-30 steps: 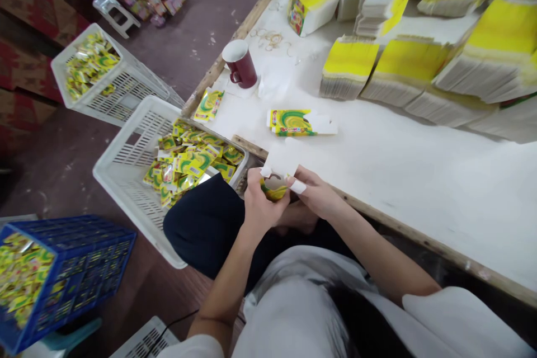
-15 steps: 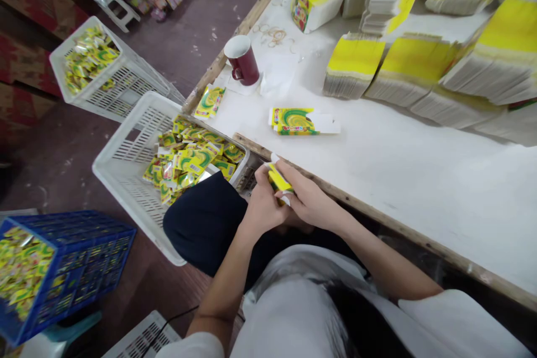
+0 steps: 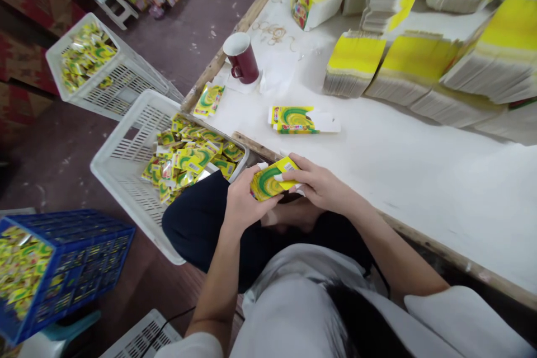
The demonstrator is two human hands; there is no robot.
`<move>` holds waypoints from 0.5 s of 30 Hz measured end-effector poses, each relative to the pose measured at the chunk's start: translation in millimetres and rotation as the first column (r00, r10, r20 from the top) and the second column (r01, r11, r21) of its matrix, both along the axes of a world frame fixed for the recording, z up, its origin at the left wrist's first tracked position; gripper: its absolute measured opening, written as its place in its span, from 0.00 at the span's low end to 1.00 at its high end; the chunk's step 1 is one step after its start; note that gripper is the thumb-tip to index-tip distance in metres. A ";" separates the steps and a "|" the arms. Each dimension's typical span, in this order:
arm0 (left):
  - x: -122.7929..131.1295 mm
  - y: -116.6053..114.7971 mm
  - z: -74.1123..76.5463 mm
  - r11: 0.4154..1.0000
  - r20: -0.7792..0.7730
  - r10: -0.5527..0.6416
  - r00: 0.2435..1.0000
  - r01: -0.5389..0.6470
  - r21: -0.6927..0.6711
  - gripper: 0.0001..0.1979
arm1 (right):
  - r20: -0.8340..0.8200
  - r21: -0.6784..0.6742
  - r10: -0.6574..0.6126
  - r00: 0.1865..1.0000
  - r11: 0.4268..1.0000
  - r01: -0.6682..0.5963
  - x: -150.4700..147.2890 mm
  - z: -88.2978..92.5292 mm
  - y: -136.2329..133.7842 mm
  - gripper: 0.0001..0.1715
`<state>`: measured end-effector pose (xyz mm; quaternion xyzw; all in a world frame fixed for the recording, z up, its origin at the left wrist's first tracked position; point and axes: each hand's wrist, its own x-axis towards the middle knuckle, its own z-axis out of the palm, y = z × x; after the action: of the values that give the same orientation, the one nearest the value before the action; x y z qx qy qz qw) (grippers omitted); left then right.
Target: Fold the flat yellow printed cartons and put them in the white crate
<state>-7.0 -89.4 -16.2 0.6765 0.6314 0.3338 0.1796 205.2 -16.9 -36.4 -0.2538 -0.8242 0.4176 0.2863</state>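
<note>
Over my lap, by the table's wooden edge, I hold a small yellow and green printed carton. My left hand grips its left end, and my right hand grips its right end near the barcode. White coverings show on some fingertips. On the white table just beyond lies another yellow-green carton with a white flap sticking out at its right. To my left, a white plastic crate holds many filled yellow cartons. What is inside the held carton is hidden.
A maroon mug and a yellow packet stand near the table's left edge. Stacks of flat yellow cartons fill the far right. Rubber bands lie behind the mug. A blue crate and another white crate are on the floor.
The carton has turned from end-on to lying broad side up between my hands. My hands have moved apart, the left one to the left, the right one to its right end.
</note>
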 end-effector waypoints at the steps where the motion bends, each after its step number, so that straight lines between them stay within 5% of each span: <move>1: -0.4 0.5 1.6 1.000 0.002 -0.013 1.000 0.013 -0.005 0.31 | 0.000 0.004 0.035 0.999 0.999 -0.035 2.7 3.7 3.3 0.20; 6: 9.1 0.3 6.9 0.999 -0.022 0.032 0.999 -0.031 0.027 0.31 | 0.031 -0.026 0.022 0.999 0.999 -0.021 1.5 12.5 3.9 0.19; 11: 9.7 -0.8 -7.0 0.992 0.196 0.107 0.975 -0.117 0.040 0.35 | -0.039 -0.087 -0.060 0.997 0.995 0.056 -10.9 16.1 -3.3 0.42; 13: -1.8 2.0 -16.3 0.963 0.436 0.212 0.875 -0.263 0.060 0.39 | 0.007 -0.091 -0.046 0.999 0.995 0.046 -10.7 22.2 9.0 0.45; 15: -16.0 6.4 -24.1 0.908 0.658 0.329 0.677 -0.417 -0.025 0.39 | 0.104 -0.042 -0.121 0.987 0.991 0.126 -7.9 25.8 32.2 0.35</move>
<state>-22.9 -83.0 -40.3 0.3850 0.6315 0.6160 0.2711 197.3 15.3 -10.6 -0.3322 -0.8100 0.4054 0.2632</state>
